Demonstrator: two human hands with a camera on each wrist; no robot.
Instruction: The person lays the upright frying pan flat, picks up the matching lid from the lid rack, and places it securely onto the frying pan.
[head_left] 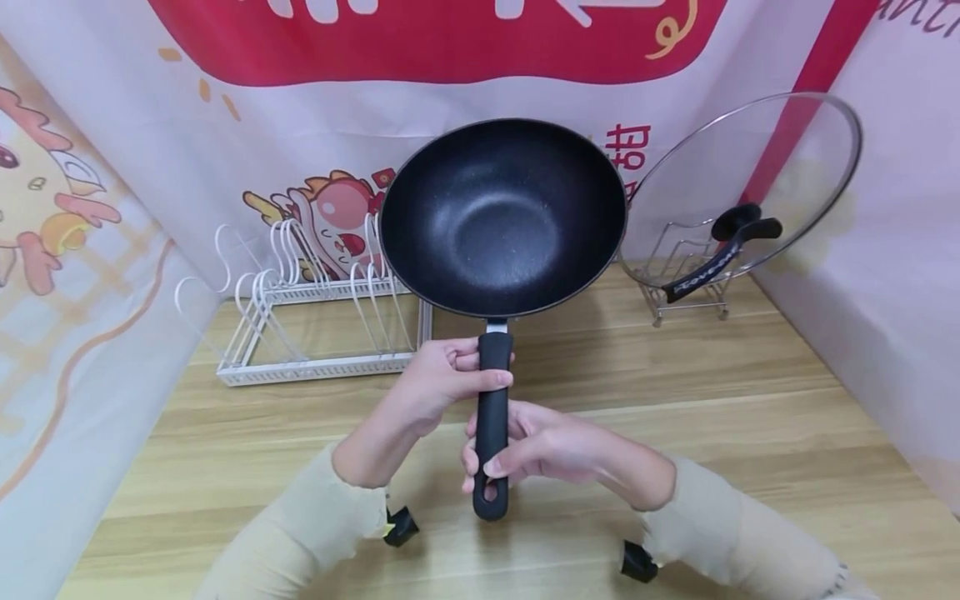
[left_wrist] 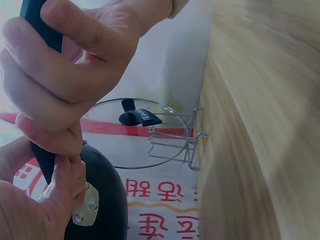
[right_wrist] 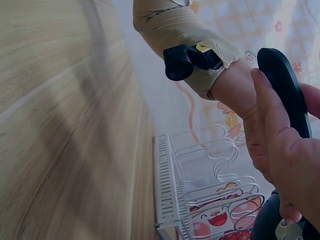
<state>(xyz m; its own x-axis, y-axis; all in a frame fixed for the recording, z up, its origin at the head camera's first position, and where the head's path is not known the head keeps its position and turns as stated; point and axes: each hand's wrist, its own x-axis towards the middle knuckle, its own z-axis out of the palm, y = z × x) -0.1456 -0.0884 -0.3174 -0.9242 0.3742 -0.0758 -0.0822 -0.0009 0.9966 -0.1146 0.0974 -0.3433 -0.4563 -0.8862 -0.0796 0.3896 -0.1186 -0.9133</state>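
A black frying pan is held up over the table, its dark inside facing me and its handle pointing toward me. My left hand grips the upper part of the black handle, close to the pan, with the thumb across the front. Lower down, my right hand holds the same handle near its hanging hole, thumb on top and fingers behind. In the left wrist view, a riveted metal bracket joins handle and pan. The right wrist view shows the handle's end between the hands.
Back left stands a white wire dish rack. At the back right a glass lid with a black knob leans in a small metal stand. Printed cloth walls enclose the wooden table at the back and sides.
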